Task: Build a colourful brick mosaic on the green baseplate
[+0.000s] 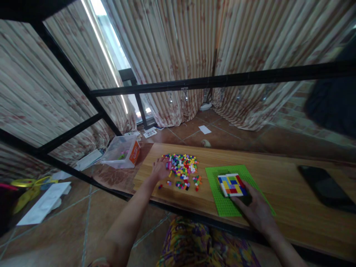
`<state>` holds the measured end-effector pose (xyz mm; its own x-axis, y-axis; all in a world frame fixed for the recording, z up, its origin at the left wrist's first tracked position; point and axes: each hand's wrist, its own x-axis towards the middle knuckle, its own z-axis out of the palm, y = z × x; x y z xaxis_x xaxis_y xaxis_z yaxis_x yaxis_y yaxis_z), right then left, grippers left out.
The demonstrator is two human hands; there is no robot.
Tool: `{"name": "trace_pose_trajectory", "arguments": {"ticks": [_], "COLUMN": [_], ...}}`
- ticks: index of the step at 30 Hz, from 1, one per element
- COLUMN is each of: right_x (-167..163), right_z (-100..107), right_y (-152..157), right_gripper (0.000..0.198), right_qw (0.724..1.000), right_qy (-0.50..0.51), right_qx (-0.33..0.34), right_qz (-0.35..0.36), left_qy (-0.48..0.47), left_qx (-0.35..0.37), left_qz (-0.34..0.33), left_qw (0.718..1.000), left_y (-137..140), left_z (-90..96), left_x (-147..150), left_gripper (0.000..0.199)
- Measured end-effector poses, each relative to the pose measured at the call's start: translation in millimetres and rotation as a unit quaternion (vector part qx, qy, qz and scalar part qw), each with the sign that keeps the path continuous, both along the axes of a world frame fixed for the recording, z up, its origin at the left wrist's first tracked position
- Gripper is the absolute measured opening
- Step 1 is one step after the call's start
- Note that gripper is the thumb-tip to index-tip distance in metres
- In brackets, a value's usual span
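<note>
My left hand [160, 168] reaches to the left edge of a pile of small, many-coloured toy bricks [182, 165]. Its fingers look extended and apart, and I make out nothing held in them. On a green studded baseplate [226, 207] lies a flat, squarish block of joined toy bricks [231, 184], patterned in red, yellow, blue and white with a partly white border. My right hand [257, 209] holds this block at its near right corner, with the thumb at the near edge and the fingers along the right side.
The wooden bench [280, 178] has a black phone [324, 187] at its right. Left of the bench stands a clear plastic box [116, 157] with an orange label. A black metal bar [194, 83] crosses beyond the bench, before striped curtains [172, 44].
</note>
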<state>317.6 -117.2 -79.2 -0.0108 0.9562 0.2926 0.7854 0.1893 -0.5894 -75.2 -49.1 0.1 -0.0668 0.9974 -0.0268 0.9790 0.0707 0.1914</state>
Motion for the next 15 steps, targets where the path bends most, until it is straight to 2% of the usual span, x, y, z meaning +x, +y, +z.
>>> {"name": "trace_pose_trajectory", "arguments": {"ticks": [4, 11, 15], "right_x": [0, -1, -4], "right_z": [0, 1, 7], "right_y": [0, 0, -2], "right_gripper": [0.078, 0.076, 0.075], "right_qw": [1.0, 1.0, 1.0], "right_qy": [-0.006, -0.005, 0.002], "right_qx": [0.0, 0.003, -0.002], "right_qz": [0.001, -0.008, -0.002], "left_qy": [0.003, 0.007, -0.039], "left_qx": [0.012, 0.067, 0.064], "left_qz": [-0.013, -0.076, -0.076], "left_qw": [1.0, 0.995, 0.994], "left_y": [-3, -13, -12], "left_z": [-0.5, -3.4, -7.0], "left_x": [1, 6, 8], "left_gripper": [0.036, 0.045, 0.04]}}
